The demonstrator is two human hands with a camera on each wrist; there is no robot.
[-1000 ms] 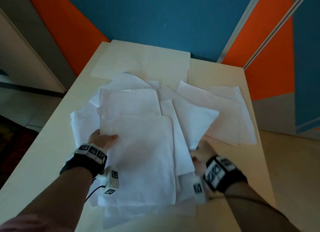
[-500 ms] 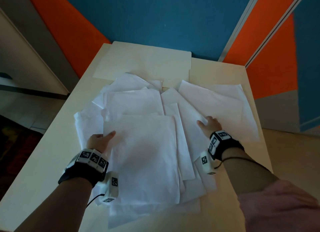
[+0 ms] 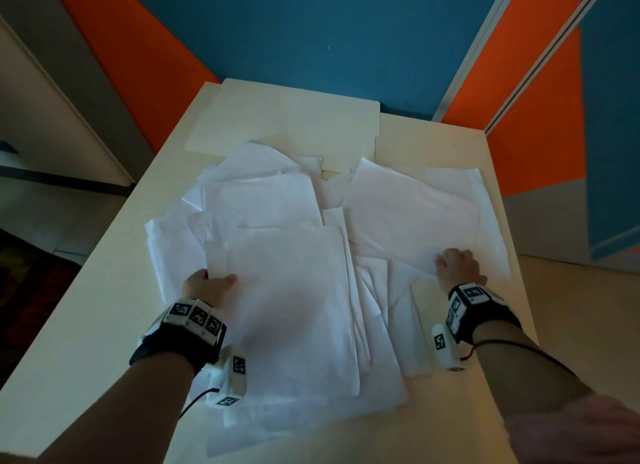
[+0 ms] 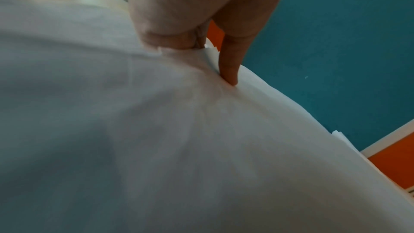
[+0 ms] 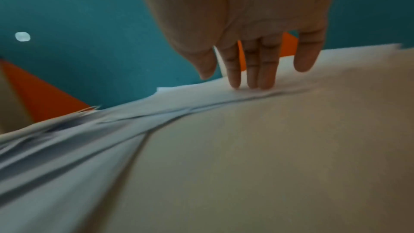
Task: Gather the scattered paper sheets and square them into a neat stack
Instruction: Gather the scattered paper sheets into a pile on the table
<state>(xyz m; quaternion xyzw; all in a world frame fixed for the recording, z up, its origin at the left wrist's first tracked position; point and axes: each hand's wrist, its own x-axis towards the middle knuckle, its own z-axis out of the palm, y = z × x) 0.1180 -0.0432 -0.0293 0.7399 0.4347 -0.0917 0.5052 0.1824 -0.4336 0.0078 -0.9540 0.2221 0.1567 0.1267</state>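
Many white paper sheets (image 3: 294, 308) lie overlapped and askew on a cream table (image 3: 86, 342). My left hand (image 3: 211, 283) grips the left edge of the large top sheets, thumb on top. In the left wrist view the thumb (image 4: 230, 70) presses into the paper (image 4: 201, 148) and the curled fingers lie at its edge. Further right, separate sheets (image 3: 415, 214) fan toward the table's right side. My right hand (image 3: 450, 261) rests on their near edge. The right wrist view shows its straight fingers (image 5: 253, 70) touching the sheet edges (image 5: 201, 93).
A cream folder or board (image 3: 284, 117) lies flat at the back of the table, partly under the far sheets. Bare tabletop (image 5: 268, 148) shows near my right wrist. The table's right edge (image 3: 512, 256) runs close beside the right sheets. Blue and orange walls stand behind.
My right hand has moved from the middle sheets out to the right, onto the near edge of the right sheets. My left hand keeps its hold on the pile's left edge.
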